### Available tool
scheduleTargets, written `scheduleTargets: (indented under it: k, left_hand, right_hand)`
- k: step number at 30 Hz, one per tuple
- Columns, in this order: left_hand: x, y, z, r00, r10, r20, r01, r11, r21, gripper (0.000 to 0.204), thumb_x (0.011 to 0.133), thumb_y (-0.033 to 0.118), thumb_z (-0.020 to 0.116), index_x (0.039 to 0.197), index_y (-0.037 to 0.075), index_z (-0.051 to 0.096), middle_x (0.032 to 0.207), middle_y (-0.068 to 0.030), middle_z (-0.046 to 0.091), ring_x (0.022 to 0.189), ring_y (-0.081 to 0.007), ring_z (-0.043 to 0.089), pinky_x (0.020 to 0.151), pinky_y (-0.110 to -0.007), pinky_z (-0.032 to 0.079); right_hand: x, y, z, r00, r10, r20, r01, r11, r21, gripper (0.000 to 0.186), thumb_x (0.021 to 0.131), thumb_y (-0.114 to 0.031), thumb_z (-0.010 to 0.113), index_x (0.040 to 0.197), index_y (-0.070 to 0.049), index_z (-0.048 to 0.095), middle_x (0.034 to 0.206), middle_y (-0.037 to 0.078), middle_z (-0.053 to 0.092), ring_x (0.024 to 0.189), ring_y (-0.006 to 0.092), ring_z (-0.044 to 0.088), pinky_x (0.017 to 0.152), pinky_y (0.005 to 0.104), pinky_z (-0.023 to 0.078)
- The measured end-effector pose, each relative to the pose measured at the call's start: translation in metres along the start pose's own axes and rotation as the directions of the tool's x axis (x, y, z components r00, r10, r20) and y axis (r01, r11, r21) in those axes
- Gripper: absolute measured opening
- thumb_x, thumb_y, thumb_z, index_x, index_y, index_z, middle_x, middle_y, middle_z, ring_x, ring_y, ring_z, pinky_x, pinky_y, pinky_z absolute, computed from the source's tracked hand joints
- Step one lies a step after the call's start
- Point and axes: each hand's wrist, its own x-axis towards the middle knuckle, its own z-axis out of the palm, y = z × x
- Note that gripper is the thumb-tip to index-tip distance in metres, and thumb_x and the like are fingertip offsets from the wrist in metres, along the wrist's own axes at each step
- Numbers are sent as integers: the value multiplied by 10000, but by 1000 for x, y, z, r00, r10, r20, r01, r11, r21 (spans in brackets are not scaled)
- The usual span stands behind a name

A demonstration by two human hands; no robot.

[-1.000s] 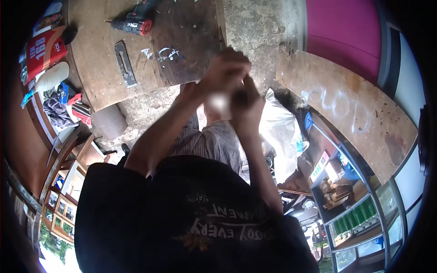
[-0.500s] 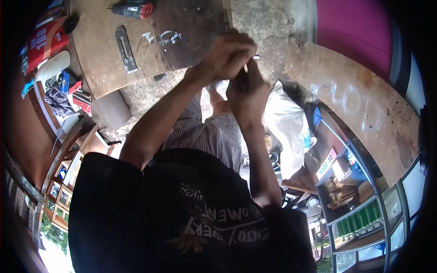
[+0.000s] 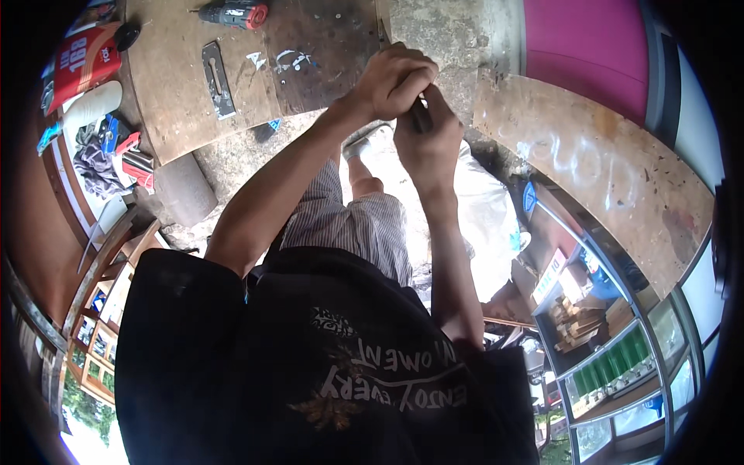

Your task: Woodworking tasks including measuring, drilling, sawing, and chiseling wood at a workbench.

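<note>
Above the bench's right edge my two hands are raised close together. My left hand is closed, its fingers curled against the top of my right hand, and what it grips is hidden. My right hand is wrapped round a dark, narrow object; only a short stretch shows between thumb and fingers, too little to tell its kind. To the left, a flat dark metal plate with a long slot, like a plane iron, lies on the wooden bench. Behind it rests a red and black cordless drill.
Left of the bench are a red can, a white bottle and a heap of cloth and tools. A stained plywood board and a white sack stand at the right, beside a glass-fronted cabinet.
Both hands have shifted slightly, staying close together. The view has tilted a little. The bench things keep their places.
</note>
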Motion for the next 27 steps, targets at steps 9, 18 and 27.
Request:
scheduleTargets:
  k: [9,18,27]
  left_hand:
    - [-22,11,3,986,130,-107,-131,991,-2,235,874,250,519,706,100,582,661,-78,563,624,-287,572,646,-442,453]
    - [-50,133,11,999,-21,32,22,998,-52,215,747,266,549,644,84,498,638,-78,487,586,-269,509,648,-394,401]
    - [-11,23,11,988,-70,-139,55,992,-111,271,865,237,521,666,60,472,650,-93,523,619,-290,534,646,-425,413]
  right_hand:
    - [-31,-3,1,999,-45,-7,44,994,-99,310,893,-17,661,1198,30,640,675,201,644,546,300,672,499,375,476]
    - [-128,-51,-49,986,164,39,-162,986,-48,280,897,57,623,1176,50,645,771,110,682,733,115,651,636,296,517]
    - [-23,1,-3,999,17,32,-17,1000,-9,306,921,-11,612,1224,35,617,680,204,648,570,219,647,511,372,473]
